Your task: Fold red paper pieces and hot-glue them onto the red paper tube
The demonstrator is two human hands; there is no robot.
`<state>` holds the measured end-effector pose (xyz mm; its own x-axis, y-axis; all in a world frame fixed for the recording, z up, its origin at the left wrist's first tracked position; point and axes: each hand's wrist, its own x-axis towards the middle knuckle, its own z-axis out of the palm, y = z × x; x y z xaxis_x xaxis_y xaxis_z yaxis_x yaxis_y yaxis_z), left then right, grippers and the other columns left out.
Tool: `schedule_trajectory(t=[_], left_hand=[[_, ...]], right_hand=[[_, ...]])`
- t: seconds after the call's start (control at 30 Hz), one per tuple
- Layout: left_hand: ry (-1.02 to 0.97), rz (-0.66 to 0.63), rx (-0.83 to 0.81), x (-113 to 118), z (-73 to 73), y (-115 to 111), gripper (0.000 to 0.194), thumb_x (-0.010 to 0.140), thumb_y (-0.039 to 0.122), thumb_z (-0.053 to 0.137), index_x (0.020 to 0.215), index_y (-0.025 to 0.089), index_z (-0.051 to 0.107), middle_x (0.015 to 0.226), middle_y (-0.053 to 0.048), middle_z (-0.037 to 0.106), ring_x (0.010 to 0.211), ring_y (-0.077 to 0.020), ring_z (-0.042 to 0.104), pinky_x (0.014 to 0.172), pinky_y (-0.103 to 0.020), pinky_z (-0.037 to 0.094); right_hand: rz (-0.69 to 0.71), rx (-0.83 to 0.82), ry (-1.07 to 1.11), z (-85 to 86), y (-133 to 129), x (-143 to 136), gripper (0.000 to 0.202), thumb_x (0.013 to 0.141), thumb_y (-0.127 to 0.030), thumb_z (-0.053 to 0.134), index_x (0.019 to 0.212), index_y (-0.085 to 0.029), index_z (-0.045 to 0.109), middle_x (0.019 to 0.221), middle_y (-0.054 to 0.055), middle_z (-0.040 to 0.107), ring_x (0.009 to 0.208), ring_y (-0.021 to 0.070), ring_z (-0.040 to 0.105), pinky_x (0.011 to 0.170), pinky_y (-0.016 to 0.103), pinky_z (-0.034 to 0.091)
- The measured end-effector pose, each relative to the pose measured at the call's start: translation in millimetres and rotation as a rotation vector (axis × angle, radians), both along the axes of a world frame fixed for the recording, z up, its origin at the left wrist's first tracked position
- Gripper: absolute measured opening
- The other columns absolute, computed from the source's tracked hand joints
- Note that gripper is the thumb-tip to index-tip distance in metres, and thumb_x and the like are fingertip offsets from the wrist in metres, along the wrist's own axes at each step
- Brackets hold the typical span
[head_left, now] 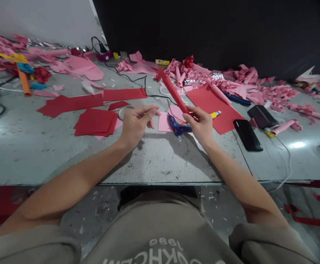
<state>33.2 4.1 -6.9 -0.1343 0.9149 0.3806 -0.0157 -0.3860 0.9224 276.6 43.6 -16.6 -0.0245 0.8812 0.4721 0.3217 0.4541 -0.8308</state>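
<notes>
My right hand [201, 123] is closed round the lower end of a red paper tube [173, 91], which tilts up and away to the left. Thumb and fingertips of my left hand [138, 123] are pinched together above the table; whatever is between them, if anything, is too small to make out. Between the hands, a blue glue gun [176, 125] lies on the table beside pink paper pieces [163, 123]. A stack of red paper squares [95, 122] sits left of my left hand, near a roll of tape [121, 113] partly hidden behind it.
Red paper strips [125, 94] lie farther back, with a black cord [160, 96] crossing nearby. A large red sheet [217, 110], a yellow cutter [215, 114] and a black phone [248, 135] lie to the right. Crumpled pink paper [245, 75] lines the table's back.
</notes>
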Motion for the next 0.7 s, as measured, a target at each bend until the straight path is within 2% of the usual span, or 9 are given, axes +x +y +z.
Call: schedule_trajectory(t=[0.23,0.43,0.57,0.7], left_hand=[[-0.063,0.053,0.105,-4.6,4.1,5.5,0.015,0.09,0.046,0.087,0.093,0.031,0.086,0.082,0.003,0.081,0.049,-0.0076,0.058,0.047,-0.03,0.047],[-0.12,0.215,0.308,-25.4,23.2,9.8,0.017,0.098,0.041,0.084,0.095,0.024,0.08,0.072,0.012,0.074,0.049,0.0002,0.053,0.045,-0.027,0.037],[-0.135,0.372,0.375,-42.7,39.8,21.5,0.021,0.099,0.041,0.082,0.092,0.021,0.077,0.068,0.014,0.072,0.045,0.0,0.051,0.041,-0.029,0.032],[-0.169,0.489,0.369,-63.1,52.2,39.0,0.034,0.092,0.045,0.087,0.079,0.02,0.067,0.065,0.014,0.067,0.045,-0.0016,0.051,0.042,-0.028,0.033]], right_hand=[[-0.096,0.018,0.02,-8.4,15.5,11.7,0.031,0.084,-0.034,0.083,0.115,-0.027,0.082,0.111,0.005,0.081,0.093,0.0237,0.075,0.083,0.042,0.065],[-0.244,0.105,0.092,-16.1,33.7,29.1,0.03,0.085,-0.033,0.082,0.113,-0.024,0.078,0.107,0.006,0.08,0.093,0.0244,0.075,0.087,0.044,0.064],[-0.358,0.15,0.099,-22.1,61.8,60.8,0.03,0.087,-0.035,0.079,0.114,-0.023,0.077,0.109,0.007,0.079,0.095,0.0256,0.075,0.089,0.048,0.065],[-0.47,0.235,-0.016,-24.2,95.7,106.4,0.035,0.099,-0.036,0.063,0.128,-0.019,0.072,0.112,0.011,0.073,0.102,0.0303,0.075,0.087,0.056,0.066]])
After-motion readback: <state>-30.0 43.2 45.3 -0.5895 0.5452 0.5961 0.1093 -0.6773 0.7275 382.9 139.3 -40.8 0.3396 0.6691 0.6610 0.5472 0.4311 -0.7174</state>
